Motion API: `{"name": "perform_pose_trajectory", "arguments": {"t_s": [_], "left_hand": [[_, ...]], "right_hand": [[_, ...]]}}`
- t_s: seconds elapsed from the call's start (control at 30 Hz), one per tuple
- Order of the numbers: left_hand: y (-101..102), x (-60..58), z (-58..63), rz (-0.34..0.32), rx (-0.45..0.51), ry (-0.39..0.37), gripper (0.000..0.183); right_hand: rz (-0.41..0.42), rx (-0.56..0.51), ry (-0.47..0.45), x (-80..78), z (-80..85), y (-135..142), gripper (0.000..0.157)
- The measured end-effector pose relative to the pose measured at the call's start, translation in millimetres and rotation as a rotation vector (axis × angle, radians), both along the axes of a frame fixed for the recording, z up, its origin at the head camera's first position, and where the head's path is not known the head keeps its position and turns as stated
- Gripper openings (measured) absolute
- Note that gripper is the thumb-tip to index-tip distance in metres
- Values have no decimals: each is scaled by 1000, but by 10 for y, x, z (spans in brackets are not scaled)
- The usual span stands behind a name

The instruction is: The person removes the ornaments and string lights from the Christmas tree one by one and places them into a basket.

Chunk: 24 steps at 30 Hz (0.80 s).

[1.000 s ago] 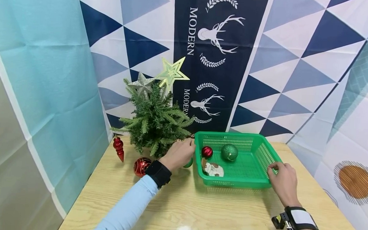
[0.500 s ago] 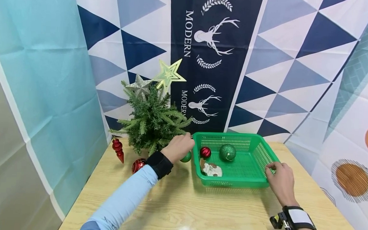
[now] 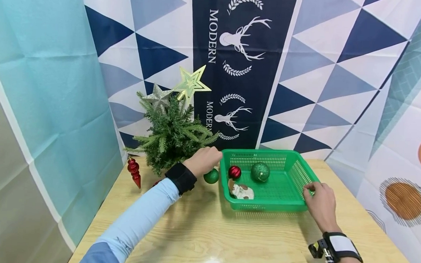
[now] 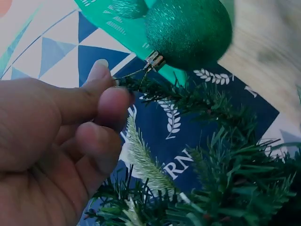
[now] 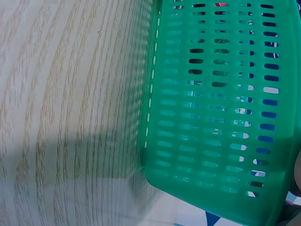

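In the head view my left hand (image 3: pixel 203 160) is at the right side of a small Christmas tree (image 3: pixel 175 138). The left wrist view shows its thumb and fingertips pinching the thin cord of a glittery green Christmas ball (image 4: pixel 190 33) at the tip of a branch (image 4: pixel 188 96). That ball hangs just left of the green plastic basket (image 3: pixel 263 207). My right hand (image 3: pixel 321 201) grips the basket's right rim; the right wrist view shows mostly the slotted basket wall (image 5: pixel 216 122), with only a little of the hand at the edge.
Inside the basket lie a red ball (image 3: pixel 235 172), another green ball (image 3: pixel 260 172) and a white and brown ornament (image 3: pixel 242 192). A gold star (image 3: pixel 191 83) and a silver star (image 3: pixel 158 95) top the tree. A red drop ornament (image 3: pixel 134 171) hangs at its left.
My left hand has risen slightly, and the green ball beneath it shows more fully. The left forearm now covers most of the red ball by the tree. The right hand keeps its grip on the basket.
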<state>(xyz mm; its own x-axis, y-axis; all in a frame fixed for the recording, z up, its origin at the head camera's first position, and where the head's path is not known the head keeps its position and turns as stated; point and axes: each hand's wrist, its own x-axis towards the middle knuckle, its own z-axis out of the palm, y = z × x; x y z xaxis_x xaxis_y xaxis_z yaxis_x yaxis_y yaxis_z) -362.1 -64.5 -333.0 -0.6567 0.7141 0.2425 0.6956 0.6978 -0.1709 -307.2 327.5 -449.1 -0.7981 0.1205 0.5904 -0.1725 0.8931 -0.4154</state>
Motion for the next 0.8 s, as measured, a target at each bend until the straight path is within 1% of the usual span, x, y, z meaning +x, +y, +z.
{"name": "perform_pose_trajectory", "arguments": {"t_s": [0.1,0.17,0.33,0.4,0.53,0.63,0.73,0.8], "left_hand": [[-19,-25,-16,3,-17,-56,22],[-27,-39,-32,4,-27,-69,23],[-34,-54,-38,-7,-8,-42,38],[-40,-51,-38,-6,0,-33,40],[-63,-26,-45,-3,3,-30,41],[-93,4,-55,10,-10,-10,40],[-127,35,-59,16,-1,6,40],[-152,54,-62,13,8,4,37]], "right_hand": [[1,0,-6,2,5,-7,10],[-3,1,-13,5,5,-11,11],[-12,1,-23,-2,1,-12,11],[-10,2,-22,-8,-9,-11,12],[-5,0,-18,-21,-21,-6,11],[0,-2,-18,-26,-28,2,10],[5,-3,-13,-34,-29,12,9],[7,-3,-4,-40,-26,17,9]]}}
